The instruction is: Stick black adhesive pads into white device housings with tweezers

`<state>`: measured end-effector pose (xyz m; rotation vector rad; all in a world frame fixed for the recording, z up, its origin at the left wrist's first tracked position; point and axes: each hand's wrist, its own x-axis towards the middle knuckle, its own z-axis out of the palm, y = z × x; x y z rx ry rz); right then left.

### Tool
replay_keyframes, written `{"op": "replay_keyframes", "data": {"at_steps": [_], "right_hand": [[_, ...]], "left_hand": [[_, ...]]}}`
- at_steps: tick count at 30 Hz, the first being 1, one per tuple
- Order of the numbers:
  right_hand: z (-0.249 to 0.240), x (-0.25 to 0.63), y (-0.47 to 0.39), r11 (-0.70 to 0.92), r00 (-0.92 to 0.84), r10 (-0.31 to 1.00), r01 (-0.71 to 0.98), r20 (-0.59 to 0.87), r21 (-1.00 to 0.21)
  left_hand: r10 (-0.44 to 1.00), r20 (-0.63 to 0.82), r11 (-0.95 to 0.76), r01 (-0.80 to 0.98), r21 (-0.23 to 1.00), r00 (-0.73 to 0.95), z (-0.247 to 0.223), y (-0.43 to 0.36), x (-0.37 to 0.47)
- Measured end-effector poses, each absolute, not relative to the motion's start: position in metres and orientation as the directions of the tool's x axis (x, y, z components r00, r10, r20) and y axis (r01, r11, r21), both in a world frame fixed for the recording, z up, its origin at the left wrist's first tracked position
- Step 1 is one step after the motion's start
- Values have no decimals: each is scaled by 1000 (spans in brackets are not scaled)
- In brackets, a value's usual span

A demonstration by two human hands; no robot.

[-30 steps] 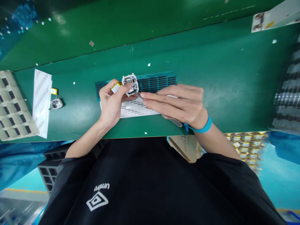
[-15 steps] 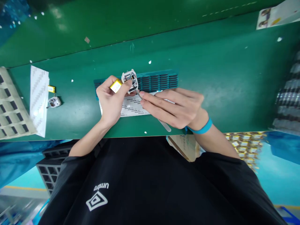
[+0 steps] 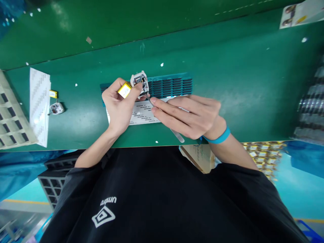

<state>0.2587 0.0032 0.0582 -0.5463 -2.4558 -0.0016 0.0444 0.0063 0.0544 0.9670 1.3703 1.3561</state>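
Note:
My left hand (image 3: 120, 104) is closed on a small white watch case (image 3: 144, 76) with its electronics exposed, the thumb pressing on the inside. A yellow-wrapped battery (image 3: 124, 90) rests against the same hand, beside the case. My right hand (image 3: 189, 114), with a blue band at the wrist, pinches metal tweezers (image 3: 178, 135). Their tips touch or nearly touch the lower edge of the case; what they grip there is too small to make out. Below the hands lies a white printed sheet (image 3: 143, 113), partly covered, over a dark teal slotted tray (image 3: 170, 86).
On the left stand another open watch case (image 3: 57, 108) with its yellow battery (image 3: 53, 93), a white paper strip (image 3: 39, 108) and a beige compartment tray (image 3: 15, 123). Stacked clear trays (image 3: 312, 101) line the right edge. A white bracket (image 3: 293, 17) is at the far right.
The whole view has shifted slightly. Both hands keep the same hold on the watch case and tweezers, with little visible movement between them.

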Motion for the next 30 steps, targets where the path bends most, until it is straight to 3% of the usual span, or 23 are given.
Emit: {"op": "replay_keyframes", "data": {"at_steps": [6,8,11,13,16,19,21,23,30], "right_hand": [[56,259,4,876,-698,483,381,528,-297],[55,258,4,893,-663,445,375,602,-248],[55,257,5,913,-618,326,401,715,-69],[57,257,4,911,-611,305,412,730,-35],[62,258,0,878,-625,459,426,631,-217],[68,259,-4,738,-622,668,485,408,-470],[70,259,-5,648,-606,739,523,293,-554],[68,258,-4,618,-592,761,541,264,-570],[54,258,-3,722,-556,690,487,463,-491]], "left_hand": [[973,-108,73,-172,982,-206,54,7,42],[972,-135,96,-202,975,-192,54,7,41],[971,-158,121,-205,971,-177,54,7,41],[975,-147,109,-217,970,-165,54,6,41],[984,-96,60,-229,972,-151,53,4,42],[986,-78,46,-208,977,-150,52,1,45],[978,-118,90,-164,982,-174,53,-1,46],[966,-166,145,-116,983,-199,54,-1,45],[971,-141,120,-113,986,-193,60,0,43]]}}
